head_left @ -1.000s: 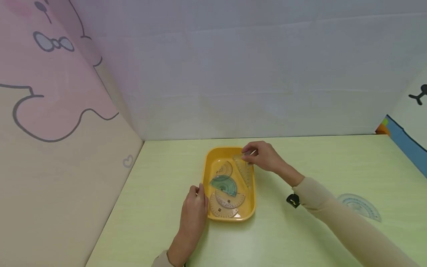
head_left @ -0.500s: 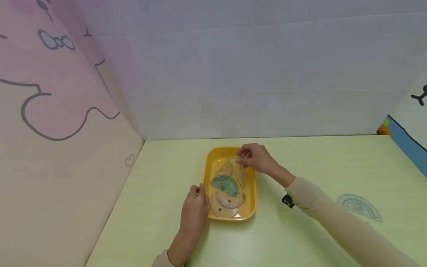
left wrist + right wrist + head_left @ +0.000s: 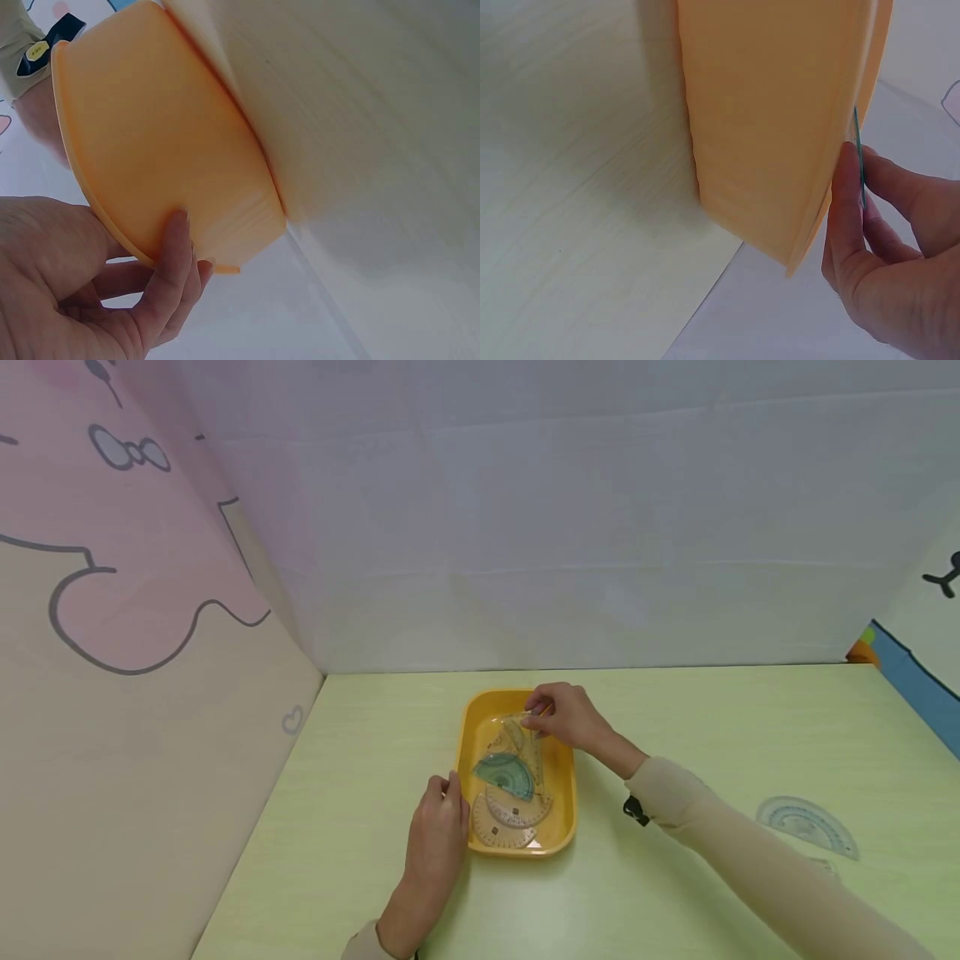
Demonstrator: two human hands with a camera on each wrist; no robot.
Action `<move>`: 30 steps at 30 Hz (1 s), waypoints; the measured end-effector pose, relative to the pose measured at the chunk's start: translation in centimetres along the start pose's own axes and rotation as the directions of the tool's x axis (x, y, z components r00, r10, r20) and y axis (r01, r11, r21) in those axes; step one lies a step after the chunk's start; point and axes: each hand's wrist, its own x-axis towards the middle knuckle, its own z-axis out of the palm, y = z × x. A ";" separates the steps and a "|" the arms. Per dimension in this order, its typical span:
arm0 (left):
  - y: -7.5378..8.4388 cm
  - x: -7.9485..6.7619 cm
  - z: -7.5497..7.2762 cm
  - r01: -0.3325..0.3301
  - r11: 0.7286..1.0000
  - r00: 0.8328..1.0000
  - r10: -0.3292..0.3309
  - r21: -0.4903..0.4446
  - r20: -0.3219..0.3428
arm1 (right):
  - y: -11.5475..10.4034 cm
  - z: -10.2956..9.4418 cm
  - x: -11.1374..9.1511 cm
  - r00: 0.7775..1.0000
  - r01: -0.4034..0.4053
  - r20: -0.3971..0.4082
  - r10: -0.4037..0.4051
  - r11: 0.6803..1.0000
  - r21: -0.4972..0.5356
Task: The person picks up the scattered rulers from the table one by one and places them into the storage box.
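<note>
My left hand [image 3: 437,827] holds the left rim of a yellow tray [image 3: 562,777]; in the left wrist view its fingers lie on the outer wall. My right hand [image 3: 566,717] reaches over the tray's far right corner and pinches a clear triangular set square [image 3: 532,750] by its upper end. In the right wrist view the set square [image 3: 860,150] shows edge-on between thumb and fingers. Its lower part overlaps a green protractor [image 3: 504,775] inside the tray. Clear protractors [image 3: 501,828] lie nearer the front, and another clear curved piece lies at the back.
A larger clear protractor [image 3: 808,827] lies on the pale green table [image 3: 360,760] at the right. Next to it, another clear piece [image 3: 825,865] is partly covered by the right sleeve. A white wall covering [image 3: 600,543] rises behind the table.
My right hand has moved left over the tray, carrying the set square from the right wall toward the middle. My left hand and the tray have stayed in place.
</note>
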 end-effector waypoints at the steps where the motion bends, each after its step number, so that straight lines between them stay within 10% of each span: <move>1: 0.0 0.0 0.0 0.001 1.000 1.000 -0.001 0.000 -0.001 | 0.1 0.1 0.1 1.000 0.006 -0.002 -0.006 1.000 0.004; 30: 0.2 0.0 -0.2 0.017 1.000 0.999 -0.018 0.005 0.036 | 0.2 1.8 0.4 1.000 -0.009 0.005 0.009 1.000 -0.012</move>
